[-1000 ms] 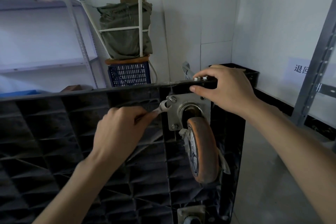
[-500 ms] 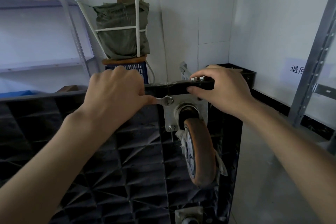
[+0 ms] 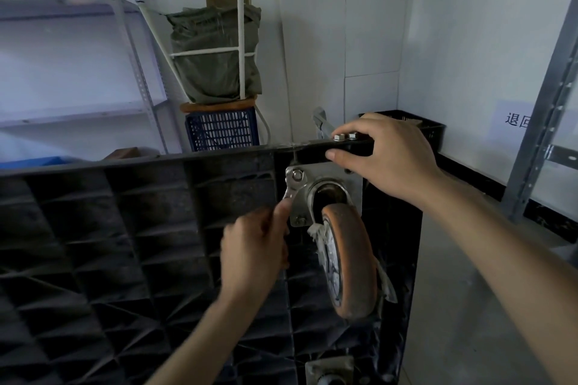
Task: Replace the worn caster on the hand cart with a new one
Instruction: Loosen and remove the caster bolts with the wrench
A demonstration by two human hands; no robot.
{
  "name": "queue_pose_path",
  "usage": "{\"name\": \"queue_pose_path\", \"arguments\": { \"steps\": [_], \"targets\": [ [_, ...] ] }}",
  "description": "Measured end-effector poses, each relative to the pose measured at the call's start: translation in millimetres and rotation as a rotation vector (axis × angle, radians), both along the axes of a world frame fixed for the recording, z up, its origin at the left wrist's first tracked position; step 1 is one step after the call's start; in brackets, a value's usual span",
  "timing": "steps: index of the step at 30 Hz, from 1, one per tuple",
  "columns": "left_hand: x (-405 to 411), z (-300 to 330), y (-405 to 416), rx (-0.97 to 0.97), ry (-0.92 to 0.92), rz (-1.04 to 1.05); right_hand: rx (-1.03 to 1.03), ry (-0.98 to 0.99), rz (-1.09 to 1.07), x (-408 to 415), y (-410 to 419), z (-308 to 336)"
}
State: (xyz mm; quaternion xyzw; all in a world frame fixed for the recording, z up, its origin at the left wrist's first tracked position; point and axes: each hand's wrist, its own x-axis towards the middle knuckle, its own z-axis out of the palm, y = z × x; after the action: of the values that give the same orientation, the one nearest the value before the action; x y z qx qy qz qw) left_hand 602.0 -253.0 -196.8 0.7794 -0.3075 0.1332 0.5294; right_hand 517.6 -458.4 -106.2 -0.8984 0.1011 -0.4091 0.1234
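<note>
The black hand cart (image 3: 131, 228) stands on its side with its ribbed underside facing me. A worn orange caster (image 3: 350, 262) hangs from a metal mounting plate (image 3: 328, 172) at the cart's top right corner. My left hand (image 3: 253, 253) grips a silver wrench (image 3: 292, 186) whose head sits on the plate's upper left bolt; the handle points down into my fist. My right hand (image 3: 387, 156) grips the cart's top edge above the plate. Two loose nuts (image 3: 345, 136) lie on that edge by my fingertips.
A second caster plate (image 3: 328, 369) shows at the bottom edge. Behind the cart stand a blue crate (image 3: 222, 131) with a green bundle on top, metal shelving (image 3: 131, 40) at left, a black bin (image 3: 431, 128) and a shelf post (image 3: 544, 122) at right.
My left hand swung the wrench handle up to level beside the bolt, then down below it. My right hand stayed on the cart's edge.
</note>
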Motion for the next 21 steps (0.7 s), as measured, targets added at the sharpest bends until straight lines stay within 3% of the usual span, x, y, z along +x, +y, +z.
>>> {"name": "queue_pose_path", "arguments": {
  "steps": [5, 7, 13, 21],
  "targets": [
    [-19.2, -11.0, -25.4, -0.260, 0.402, -0.146, 0.007, 0.001, 0.013, 0.4, -0.1, 0.0],
    [-22.6, -11.3, -27.7, -0.312, 0.484, -0.175, 0.008, 0.001, 0.015, 0.3, 0.0, -0.3],
    [-16.5, -14.8, -4.3, -0.245, 0.200, -0.092, 0.021, -0.008, 0.017, -0.3, -0.3, -1.0],
    [18.4, 29.2, 36.2, 0.146, -0.260, 0.131, 0.014, 0.003, 0.009, 0.3, -0.3, -0.2]
  ]
}}
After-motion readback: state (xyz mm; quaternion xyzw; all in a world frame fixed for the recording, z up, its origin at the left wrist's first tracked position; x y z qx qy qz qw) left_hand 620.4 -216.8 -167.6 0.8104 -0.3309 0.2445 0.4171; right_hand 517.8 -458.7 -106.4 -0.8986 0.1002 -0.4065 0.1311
